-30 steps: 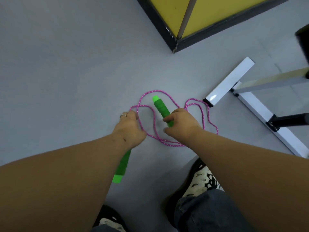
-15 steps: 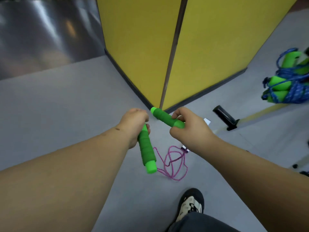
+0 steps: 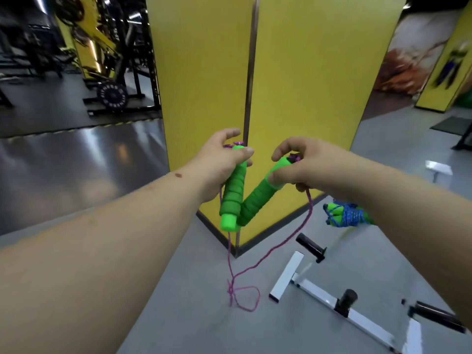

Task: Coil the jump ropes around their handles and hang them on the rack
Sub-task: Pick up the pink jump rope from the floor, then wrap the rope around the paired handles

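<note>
My left hand (image 3: 219, 162) grips one green foam handle (image 3: 231, 198) near its top, the handle hanging almost upright. My right hand (image 3: 306, 164) holds the second green handle (image 3: 258, 200) at its upper end, tilted so the two lower ends meet. A pink rope (image 3: 286, 241) runs down from both handles and ends in a small loop on the grey floor (image 3: 245, 300). A coiled blue rope with green handles (image 3: 344, 214) hangs on the rack at the right, partly behind my right forearm.
A yellow pillar (image 3: 293, 85) stands straight ahead. The rack's white base bars (image 3: 321, 297) and black pegs (image 3: 310, 244) lie on the floor at lower right. Gym machines and a weight plate (image 3: 112, 94) stand at far left.
Both hands have risen with the handles, lifting most of the pink rope off the floor. The handles turned so their free ends point down and touch. The view tilted upward.
</note>
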A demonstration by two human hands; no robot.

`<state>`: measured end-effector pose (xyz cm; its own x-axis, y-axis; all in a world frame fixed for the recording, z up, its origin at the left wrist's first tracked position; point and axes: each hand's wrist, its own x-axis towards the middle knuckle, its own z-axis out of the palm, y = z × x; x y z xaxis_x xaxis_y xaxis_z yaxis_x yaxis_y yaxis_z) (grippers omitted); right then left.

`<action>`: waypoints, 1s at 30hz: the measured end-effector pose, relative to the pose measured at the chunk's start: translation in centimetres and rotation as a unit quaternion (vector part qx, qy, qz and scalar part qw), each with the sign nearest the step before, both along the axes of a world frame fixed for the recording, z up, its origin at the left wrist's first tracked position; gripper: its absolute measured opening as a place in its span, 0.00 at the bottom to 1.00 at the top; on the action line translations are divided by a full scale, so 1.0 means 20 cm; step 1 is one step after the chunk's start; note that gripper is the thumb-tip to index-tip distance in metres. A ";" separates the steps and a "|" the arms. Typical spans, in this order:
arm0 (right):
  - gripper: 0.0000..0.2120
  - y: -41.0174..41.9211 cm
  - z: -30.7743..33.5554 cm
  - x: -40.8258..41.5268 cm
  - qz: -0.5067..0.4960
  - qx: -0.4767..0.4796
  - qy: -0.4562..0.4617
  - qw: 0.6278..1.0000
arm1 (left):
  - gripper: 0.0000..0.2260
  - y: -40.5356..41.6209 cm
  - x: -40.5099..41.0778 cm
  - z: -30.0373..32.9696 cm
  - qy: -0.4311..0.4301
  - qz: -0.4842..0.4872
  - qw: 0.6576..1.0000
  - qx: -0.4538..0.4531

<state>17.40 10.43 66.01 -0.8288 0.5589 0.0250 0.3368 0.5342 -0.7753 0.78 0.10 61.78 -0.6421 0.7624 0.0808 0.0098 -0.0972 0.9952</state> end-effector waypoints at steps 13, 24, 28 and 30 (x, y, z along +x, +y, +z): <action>0.10 -0.21 0.36 0.19 0.002 -0.146 0.188 0.971 | 0.25 -0.13 0.50 0.60 0.175 -0.071 0.981 0.034; 0.07 -0.29 0.47 0.25 -0.059 -0.174 0.314 0.931 | 0.62 -0.30 0.59 0.63 0.363 -0.070 0.923 -0.104; 0.09 -0.34 0.47 0.24 -0.085 -0.121 0.328 0.933 | 0.57 -0.32 0.61 0.63 0.453 0.006 0.871 -0.192; 0.10 -0.34 0.49 0.25 -0.068 -0.137 0.312 0.938 | 0.52 -0.34 0.60 0.64 0.479 0.022 0.857 -0.187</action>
